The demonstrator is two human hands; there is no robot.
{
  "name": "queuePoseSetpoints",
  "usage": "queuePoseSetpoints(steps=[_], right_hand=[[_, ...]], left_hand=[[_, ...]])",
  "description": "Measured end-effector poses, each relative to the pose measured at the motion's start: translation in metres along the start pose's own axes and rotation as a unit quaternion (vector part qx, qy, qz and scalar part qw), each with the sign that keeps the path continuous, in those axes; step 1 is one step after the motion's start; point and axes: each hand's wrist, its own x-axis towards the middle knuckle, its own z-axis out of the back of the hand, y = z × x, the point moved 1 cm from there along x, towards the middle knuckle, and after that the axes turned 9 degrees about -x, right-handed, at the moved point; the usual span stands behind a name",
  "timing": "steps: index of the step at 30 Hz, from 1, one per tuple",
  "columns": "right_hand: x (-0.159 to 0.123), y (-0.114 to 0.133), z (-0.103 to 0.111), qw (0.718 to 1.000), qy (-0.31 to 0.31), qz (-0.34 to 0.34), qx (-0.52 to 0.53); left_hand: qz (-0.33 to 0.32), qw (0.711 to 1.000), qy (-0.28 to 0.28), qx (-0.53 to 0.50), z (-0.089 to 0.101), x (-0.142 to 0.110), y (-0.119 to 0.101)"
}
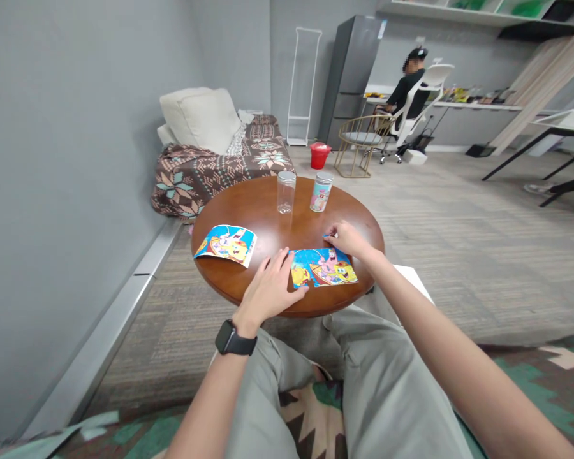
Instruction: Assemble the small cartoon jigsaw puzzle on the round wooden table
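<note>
A cartoon jigsaw puzzle (pixel 332 271), blue with yellow and pink figures, lies flat near the front of the round table. My left hand (pixel 270 284) rests against its left edge, fingers stretched out and thumb along the lower left corner. Just beyond the puzzle's upper edge, my right hand (pixel 347 239) pinches a small blue puzzle piece (pixel 326 236) close to the tabletop. A brown notch shows in the lower edge of the puzzle. Off to the left, a curled picture sheet (pixel 229 243) bears a similar cartoon scene.
Towards the back of the wooden table (pixel 263 210) stand a clear jar (pixel 286 194) and a printed jar (pixel 320 194), both with silver lids. Beyond are a patterned sofa (pixel 220 172), a red bucket (pixel 319 156), a gold-framed chair (pixel 363 137) and a seated person (pixel 409 89).
</note>
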Motion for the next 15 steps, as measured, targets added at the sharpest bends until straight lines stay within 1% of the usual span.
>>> queuePoseSetpoints(steps=[5, 7, 11, 13, 15], right_hand=[[0.005, 0.007, 0.003, 0.996, 0.067, -0.015, 0.05], [0.006, 0.012, 0.007, 0.995, 0.076, -0.022, 0.06], [-0.002, 0.026, 0.016, 0.995, 0.056, 0.001, 0.079], [-0.016, 0.033, 0.018, 0.993, 0.034, 0.02, 0.11], [-0.034, 0.04, 0.018, 0.984, 0.006, 0.044, 0.17]], left_hand=[[-0.007, 1.0, 0.001, 0.003, -0.003, 0.0, 0.001], [-0.009, 1.0, -0.001, 0.002, -0.003, 0.0, 0.002], [-0.006, 1.0, 0.001, -0.005, -0.002, 0.0, 0.002], [-0.005, 1.0, 0.003, -0.015, -0.001, 0.0, 0.001], [-0.004, 1.0, 0.006, -0.026, 0.0, 0.0, 0.001]])
